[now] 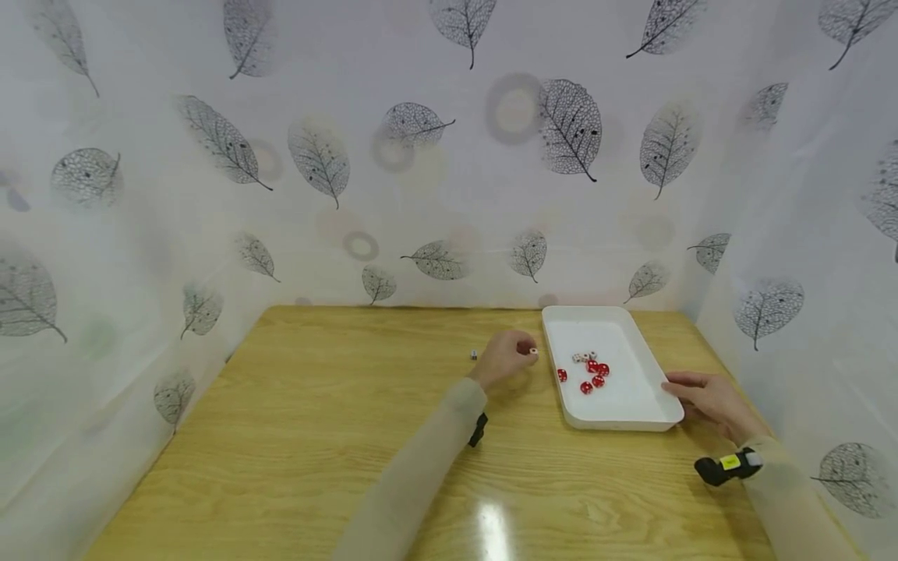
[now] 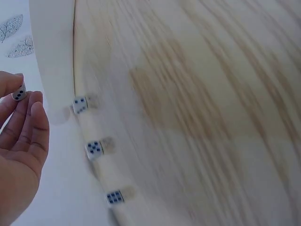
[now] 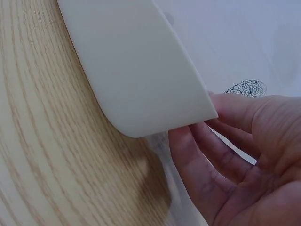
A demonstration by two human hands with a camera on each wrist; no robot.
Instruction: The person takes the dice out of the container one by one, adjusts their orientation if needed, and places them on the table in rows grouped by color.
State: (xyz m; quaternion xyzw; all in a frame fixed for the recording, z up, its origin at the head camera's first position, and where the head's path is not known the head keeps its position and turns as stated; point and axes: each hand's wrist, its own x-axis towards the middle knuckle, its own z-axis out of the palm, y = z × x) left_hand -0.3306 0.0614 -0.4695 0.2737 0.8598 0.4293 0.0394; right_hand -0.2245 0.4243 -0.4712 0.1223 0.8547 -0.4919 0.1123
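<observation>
Between thumb and fingers my left hand [image 1: 503, 360] pinches a small white die [image 1: 534, 352], just left of the tray; dark pips show on the die [image 2: 19, 93] in the left wrist view. Several red dice [image 1: 598, 381] and a few white dice [image 1: 585, 358] lie inside the white tray [image 1: 648, 389]. My right hand [image 1: 712, 401] grips the tray's right side near the front corner. In the right wrist view, that hand's thumb lies on the rim and its fingers are beneath. One loose die [image 1: 473, 354] sits on the table left of my left hand.
The left wrist view has three white dice [image 2: 94, 149] with blue pips in a row on the wooden table [image 1: 302, 413]. A leaf-printed white curtain [image 1: 449, 195] closes off the back and both sides. Light glares on the table's front.
</observation>
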